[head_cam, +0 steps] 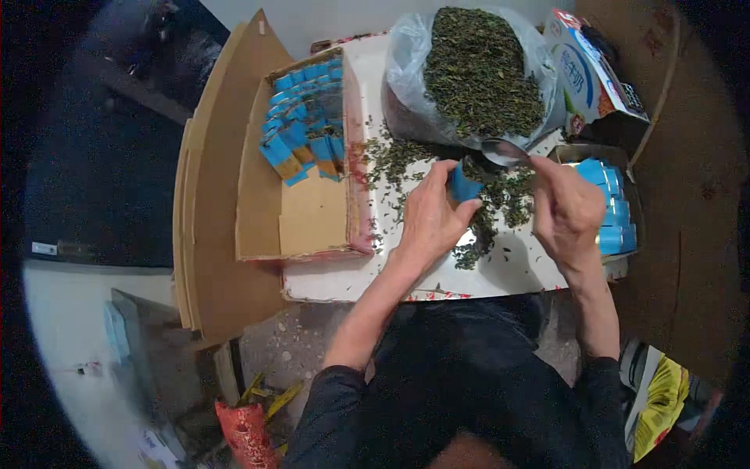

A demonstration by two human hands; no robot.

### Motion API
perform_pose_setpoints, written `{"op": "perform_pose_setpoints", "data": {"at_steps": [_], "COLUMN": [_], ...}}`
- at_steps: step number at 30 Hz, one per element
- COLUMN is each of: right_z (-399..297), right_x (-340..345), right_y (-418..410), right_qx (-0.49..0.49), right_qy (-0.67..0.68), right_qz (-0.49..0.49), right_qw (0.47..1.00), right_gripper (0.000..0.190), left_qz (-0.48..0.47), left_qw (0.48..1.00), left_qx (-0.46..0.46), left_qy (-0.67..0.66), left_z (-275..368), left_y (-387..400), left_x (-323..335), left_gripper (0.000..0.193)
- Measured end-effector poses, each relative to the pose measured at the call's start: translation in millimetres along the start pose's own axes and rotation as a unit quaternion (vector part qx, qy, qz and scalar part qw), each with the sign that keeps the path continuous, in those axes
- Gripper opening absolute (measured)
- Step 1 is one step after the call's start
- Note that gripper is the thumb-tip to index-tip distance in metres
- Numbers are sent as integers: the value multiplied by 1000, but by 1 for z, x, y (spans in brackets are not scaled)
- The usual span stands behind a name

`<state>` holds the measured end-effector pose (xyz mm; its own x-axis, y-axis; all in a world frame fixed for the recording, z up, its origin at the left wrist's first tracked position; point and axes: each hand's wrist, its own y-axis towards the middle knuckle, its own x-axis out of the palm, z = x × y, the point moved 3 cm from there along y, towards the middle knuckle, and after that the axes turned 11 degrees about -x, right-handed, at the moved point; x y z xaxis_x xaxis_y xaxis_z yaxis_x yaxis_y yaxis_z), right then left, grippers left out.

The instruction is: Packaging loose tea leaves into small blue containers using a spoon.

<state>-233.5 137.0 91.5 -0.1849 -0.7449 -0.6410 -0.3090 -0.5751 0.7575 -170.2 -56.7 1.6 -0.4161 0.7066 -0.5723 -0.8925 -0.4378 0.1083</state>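
Note:
Between the thumb and fingers of my left hand (433,211) is a small blue paper packet (464,186), its top tilted towards the bag. My right hand (565,205) grips a metal spoon (503,152), whose bowl is just above and to the right of the packet, by the bag's near rim. Dried leaf bits, apparently tea, fill a clear plastic bag (401,88) to a heap (480,70). More loose leaves (515,199) lie scattered under both hands on the white board (328,284).
At left, a cardboard box (310,231) holds rows of blue packets (293,138), some with leaves on top. A smaller box at right holds blue packets (615,211). Behind it leans a printed carton (586,76). Cardboard sheets (234,176) stand along the left side.

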Motion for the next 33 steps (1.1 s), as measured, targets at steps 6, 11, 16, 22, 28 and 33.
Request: {"op": "perform_pose_setpoints", "data": {"at_steps": [6, 11, 16, 22, 28, 33], "right_z": [-1, 6, 5, -2, -4, -1], "right_x": [-13, -3, 27, 45, 60, 64], "right_y": [-13, -37, -63, -82, -100, -106], "right_qx": [72, 152, 123, 153, 150, 187], "right_qy": [37, 80, 115, 162, 153, 177], "right_qz": [78, 49, 58, 28, 14, -8], "right_qw": [994, 984, 984, 974, 977, 966], "right_gripper": [24, 23, 18, 16, 17, 18], "left_qz": [19, 54, 104, 120, 106, 94], "left_qw": [1000, 993, 987, 969, 943, 916], "left_qx": [22, -49, -69, -135, -163, -203], "left_qy": [-11, -92, -98, 166, 271, 332], "left_z": [31, 37, -18, -87, -128, -150], "left_y": [-17, -8, 22, 62, 95, 110], "left_x": [-67, -138, -195, -210, -203, -206], "left_gripper": [68, 59, 53, 58, 63, 87]}}
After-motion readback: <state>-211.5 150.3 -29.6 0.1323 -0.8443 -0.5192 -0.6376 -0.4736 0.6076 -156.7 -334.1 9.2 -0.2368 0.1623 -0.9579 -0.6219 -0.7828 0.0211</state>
